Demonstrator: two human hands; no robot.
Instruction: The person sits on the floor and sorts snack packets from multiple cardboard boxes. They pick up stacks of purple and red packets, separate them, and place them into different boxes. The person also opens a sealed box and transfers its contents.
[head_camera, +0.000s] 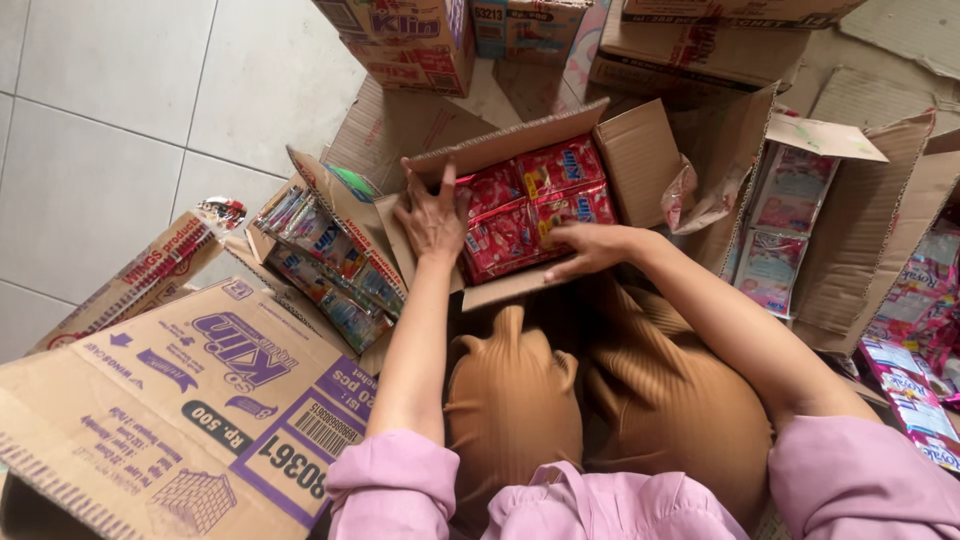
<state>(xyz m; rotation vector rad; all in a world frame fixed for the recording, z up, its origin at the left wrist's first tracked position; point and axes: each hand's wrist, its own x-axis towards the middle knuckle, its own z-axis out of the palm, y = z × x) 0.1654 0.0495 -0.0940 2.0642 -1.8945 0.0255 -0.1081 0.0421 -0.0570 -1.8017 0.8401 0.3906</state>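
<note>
Currently the person is leaning over an open brown cardboard box (630, 150) packed with glossy red sachet packs (530, 205), with the left hand (432, 215) spreading its fingers flat against the box's left inner wall and the right hand (590, 248) pressing loosely curled fingers onto the packs' near edge; neither is gripping anything. The slick packs are lying directly under and between both hands, and they could be slipping or bulging out if pushed unevenly against the box's sagging front flap.
</note>
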